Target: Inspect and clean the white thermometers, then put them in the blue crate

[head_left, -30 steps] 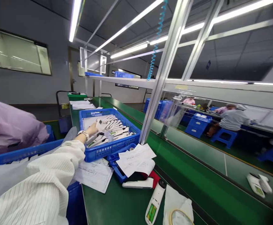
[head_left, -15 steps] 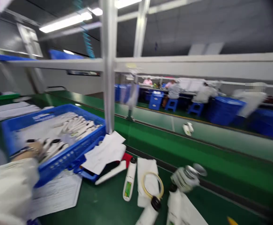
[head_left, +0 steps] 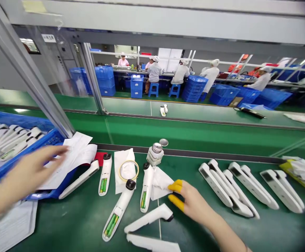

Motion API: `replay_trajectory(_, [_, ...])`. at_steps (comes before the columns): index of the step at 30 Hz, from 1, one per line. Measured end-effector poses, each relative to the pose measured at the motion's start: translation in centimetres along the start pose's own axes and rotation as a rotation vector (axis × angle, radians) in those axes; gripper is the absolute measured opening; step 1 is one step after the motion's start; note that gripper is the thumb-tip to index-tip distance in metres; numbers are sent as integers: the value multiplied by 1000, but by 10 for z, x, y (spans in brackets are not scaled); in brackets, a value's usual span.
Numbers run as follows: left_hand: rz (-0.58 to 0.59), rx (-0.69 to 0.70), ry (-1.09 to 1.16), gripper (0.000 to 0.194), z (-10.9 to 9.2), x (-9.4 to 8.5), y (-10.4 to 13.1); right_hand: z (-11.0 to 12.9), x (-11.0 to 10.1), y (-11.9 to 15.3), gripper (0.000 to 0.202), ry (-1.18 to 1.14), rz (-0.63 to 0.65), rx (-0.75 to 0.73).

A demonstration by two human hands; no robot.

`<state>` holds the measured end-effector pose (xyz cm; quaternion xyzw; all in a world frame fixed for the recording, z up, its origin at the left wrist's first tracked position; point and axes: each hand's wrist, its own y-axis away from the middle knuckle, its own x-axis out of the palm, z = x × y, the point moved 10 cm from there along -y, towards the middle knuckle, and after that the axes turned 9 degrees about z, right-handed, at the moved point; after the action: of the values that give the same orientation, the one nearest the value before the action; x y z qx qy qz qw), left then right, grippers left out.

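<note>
Both my hands look empty in the head view. My left hand [head_left: 30, 175], blurred and loosely spread, is now out of the blue basket [head_left: 52, 137], near the papers [head_left: 73, 150]; my right hand [head_left: 193, 201], newly visible, fingers parted, meets the white wipe [head_left: 160, 180] beside a battery-fitted handheld device [head_left: 147, 178]. Attention seems shifted benchward.

A creased white tissue [head_left: 160, 180] lies just beside a white handheld device [head_left: 147, 178], its green batteries [head_left: 143, 200] exposed

Bright, even light, motion blur on the left hand [head_left: 33, 171], dark right edge
</note>
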<state>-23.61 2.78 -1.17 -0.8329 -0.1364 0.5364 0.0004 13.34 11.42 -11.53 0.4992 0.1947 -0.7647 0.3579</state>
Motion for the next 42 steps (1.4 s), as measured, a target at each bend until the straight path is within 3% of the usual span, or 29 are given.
replay_trajectory(2, [124,180,-19,35,-57,42,3,26,15,2,36,5,85,-126])
replay_trajectory(4, [327,365,-77,41,-121,106,4,48,30,3,40,56,128,-257])
replay_trajectory(6, [443,412,-181,58,-164,162,1,56,36,2,32,141,93,-344])
replay_trajectory(9, [547,442,-309,76,-199,216,-4,41,35,-3,24,207,30,-353])
replay_trajectory(12, [581,430,-323,75,-198,236,-13,15,20,-8,24,214,-104,-310])
replay_trajectory(14, [576,402,-283,75,-188,237,-19,2,6,-8,28,195,-242,-287])
replay_trajectory(16, [579,337,-102,76,-177,231,-23,-7,-8,-5,32,148,-404,-268])
replay_trajectory(19, [620,189,523,74,-174,215,-23,-13,-32,2,33,51,-645,-254])
replay_trajectory(22, [632,90,1167,73,-192,192,-18,-7,-63,6,30,-17,-819,-306])
replay_trajectory(25, [562,133,1467,88,-217,163,-15,17,-96,0,32,-9,-870,-415])
replay_trajectory(29, [429,114,1593,115,-227,142,-14,54,-118,-16,51,70,-783,-493])
replay_trajectory(32, [348,76,1652,116,-219,139,-16,71,-119,-22,59,95,-726,-513])
replay_trajectory(34, [349,56,1697,113,-214,141,-20,67,-120,-24,58,-7,-728,-461])
replay_trajectory(36, [341,43,1729,109,-207,143,-24,47,-120,-30,51,-278,-699,-350])
replay_trajectory(39, [248,29,1745,102,-194,139,-29,29,-93,-48,43,-769,-438,-235])
replay_trajectory(42, [176,-3,1762,96,-184,134,-29,52,-61,-54,45,-997,-103,-266])
